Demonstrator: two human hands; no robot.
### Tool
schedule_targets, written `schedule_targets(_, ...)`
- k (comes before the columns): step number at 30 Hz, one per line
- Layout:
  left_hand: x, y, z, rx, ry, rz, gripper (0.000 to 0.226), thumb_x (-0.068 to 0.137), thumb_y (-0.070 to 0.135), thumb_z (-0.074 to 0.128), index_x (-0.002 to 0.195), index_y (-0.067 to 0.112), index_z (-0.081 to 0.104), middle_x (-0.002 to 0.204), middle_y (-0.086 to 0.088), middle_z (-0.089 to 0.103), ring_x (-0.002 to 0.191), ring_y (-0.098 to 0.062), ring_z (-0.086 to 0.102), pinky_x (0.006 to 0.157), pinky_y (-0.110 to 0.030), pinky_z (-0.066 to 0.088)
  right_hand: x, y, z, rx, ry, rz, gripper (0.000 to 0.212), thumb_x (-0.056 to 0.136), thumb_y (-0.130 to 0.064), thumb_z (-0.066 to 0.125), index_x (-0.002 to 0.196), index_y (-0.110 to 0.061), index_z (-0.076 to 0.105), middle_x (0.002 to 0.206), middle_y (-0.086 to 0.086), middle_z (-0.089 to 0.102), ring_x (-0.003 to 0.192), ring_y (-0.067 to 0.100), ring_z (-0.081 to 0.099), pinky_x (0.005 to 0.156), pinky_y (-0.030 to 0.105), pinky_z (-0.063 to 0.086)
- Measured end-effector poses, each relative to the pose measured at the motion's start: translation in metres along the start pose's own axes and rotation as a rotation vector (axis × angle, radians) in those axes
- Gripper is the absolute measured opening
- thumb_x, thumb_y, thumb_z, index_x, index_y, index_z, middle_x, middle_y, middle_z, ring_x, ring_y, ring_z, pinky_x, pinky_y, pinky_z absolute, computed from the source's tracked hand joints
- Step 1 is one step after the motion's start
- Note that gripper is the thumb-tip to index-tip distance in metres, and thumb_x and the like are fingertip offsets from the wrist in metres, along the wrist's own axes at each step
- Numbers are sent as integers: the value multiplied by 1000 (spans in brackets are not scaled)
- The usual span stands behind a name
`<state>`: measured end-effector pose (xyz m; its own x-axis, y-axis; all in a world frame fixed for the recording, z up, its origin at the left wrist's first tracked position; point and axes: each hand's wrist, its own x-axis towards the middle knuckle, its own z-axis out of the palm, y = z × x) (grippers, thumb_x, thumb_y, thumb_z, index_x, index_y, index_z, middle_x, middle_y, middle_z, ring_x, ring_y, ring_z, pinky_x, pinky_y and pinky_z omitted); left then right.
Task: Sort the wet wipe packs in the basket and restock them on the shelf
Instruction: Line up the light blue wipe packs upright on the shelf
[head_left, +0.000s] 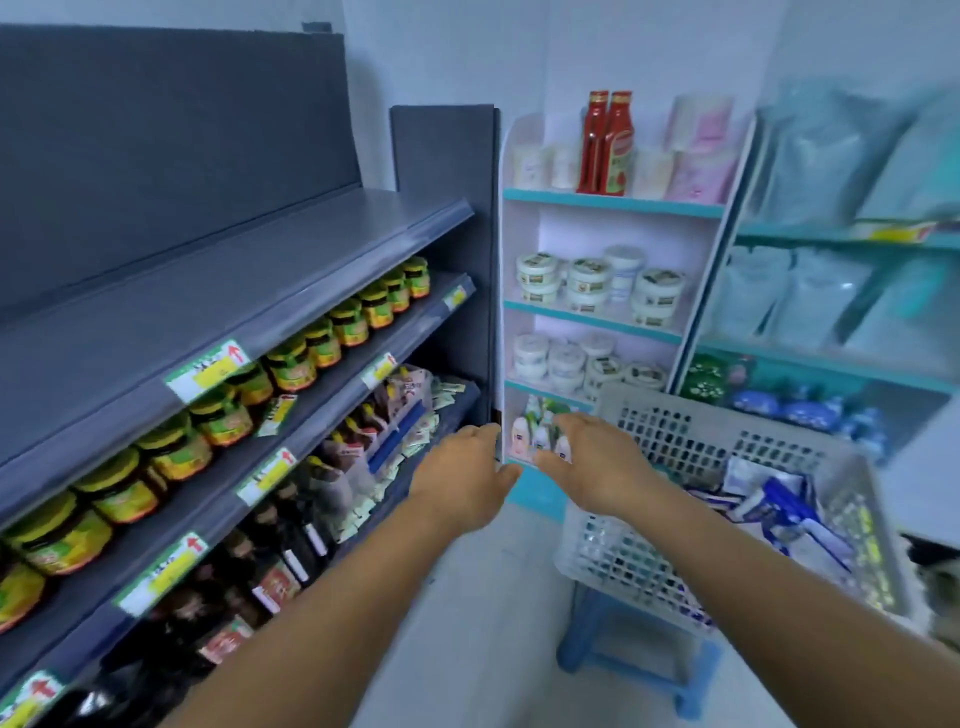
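Note:
A grey plastic basket (670, 431) stands on a blue stool (623, 660) at the right. Inside it lie several blue and white wet wipe packs (779, 512). Both arms stretch forward in the middle of the view. My left hand (465, 470) hangs in the air left of the basket, fingers relaxed and empty. My right hand (592, 462) hovers at the basket's near left corner, fingers spread and holding nothing. More blue wipe packs (800, 410) sit on a low teal shelf (831, 364) behind the basket.
A grey shelf unit (218, 322) on the left carries jars (291, 364), sachets and dark bottles. A narrow white rack (608, 202) straight ahead holds red sauce bottles, white tubs and small bottles. Pale bags fill the teal shelves at the right. The floor is pale.

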<state>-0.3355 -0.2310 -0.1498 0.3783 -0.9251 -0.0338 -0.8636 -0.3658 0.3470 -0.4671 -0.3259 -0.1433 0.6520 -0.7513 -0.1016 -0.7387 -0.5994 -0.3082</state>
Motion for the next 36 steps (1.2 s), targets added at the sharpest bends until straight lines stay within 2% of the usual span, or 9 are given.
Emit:
schedule_targets(2, 17, 21, 16, 10, -36, 56, 40, 93, 41, 50, 124, 15, 48, 124, -9, 55, 117, -29, 52, 90, -37, 43, -4, 26, 0, 17, -3, 63, 49, 94, -47, 47, 130, -13, 48, 133, 11, 53, 121, 28, 49, 97, 35, 40)
schedule_targets(5, 44, 47, 37, 13, -76, 135, 49, 94, 41, 50, 137, 17, 43, 136, -7, 50, 125, -26, 47, 99, -36, 41, -3, 64, 1, 23, 6, 160, 58, 96, -48, 46, 142, -14, 39, 144, 9, 44, 130, 27, 43, 106, 36, 36)
schedule_targets(12, 112, 85, 84, 10, -238, 252, 48, 96, 41, 48, 138, 21, 40, 136, -5, 50, 123, -25, 46, 95, -38, 43, 15, 134, 9, 62, 18, 370, 53, 95, -45, 48, 137, -14, 43, 139, 9, 49, 125, 26, 46, 101, 36, 39)
schedule_targets(18, 158, 96, 134, -27, -355, 209, 42, 94, 39, 49, 131, 22, 41, 125, -6, 54, 111, -26, 52, 87, -42, 50, 41, 184, 28, 120, -24, 487, 49, 96, -41, 49, 134, -12, 46, 137, 10, 51, 122, 28, 49, 100, 39, 42)
schedule_targets(21, 179, 94, 158, -3, -398, 168, 48, 94, 39, 50, 137, 21, 36, 125, -6, 52, 111, -27, 52, 86, -42, 50, 64, 206, 39, 138, -66, 501, 55, 95, -43, 50, 140, -12, 42, 142, 9, 47, 127, 27, 46, 104, 38, 39)
schedule_targets(23, 195, 94, 173, 13, -417, 129, 52, 94, 38, 50, 140, 21, 32, 127, -7, 51, 112, -27, 51, 88, -42, 49, 84, 222, 47, 144, -97, 484, 59, 94, -44, 52, 142, -13, 39, 144, 8, 45, 129, 27, 44, 105, 38, 39)
schedule_targets(28, 234, 104, 220, 80, -453, 15, 54, 95, 34, 48, 142, 18, 28, 133, -8, 46, 116, -28, 48, 85, -38, 44, 142, 265, 71, 94, -207, 346, 51, 92, -37, 55, 135, -12, 46, 137, 10, 50, 124, 27, 47, 103, 38, 40)
schedule_targets(33, 270, 120, 276, 153, -512, -165, 68, 95, 27, 52, 150, 15, 15, 146, -9, 34, 130, -31, 36, 100, -41, 40, 201, 316, 101, 57, -370, 152, 66, 92, -38, 55, 149, -15, 29, 152, 7, 33, 138, 23, 33, 112, 34, 30)
schedule_targets(36, 282, 124, 314, 140, -533, -266, 70, 93, 25, 55, 149, 13, 14, 149, -12, 27, 133, -33, 33, 105, -43, 36, 227, 343, 122, 15, -427, 53, 65, 95, -35, 54, 149, -15, 26, 153, 5, 31, 139, 22, 32, 112, 34, 30)
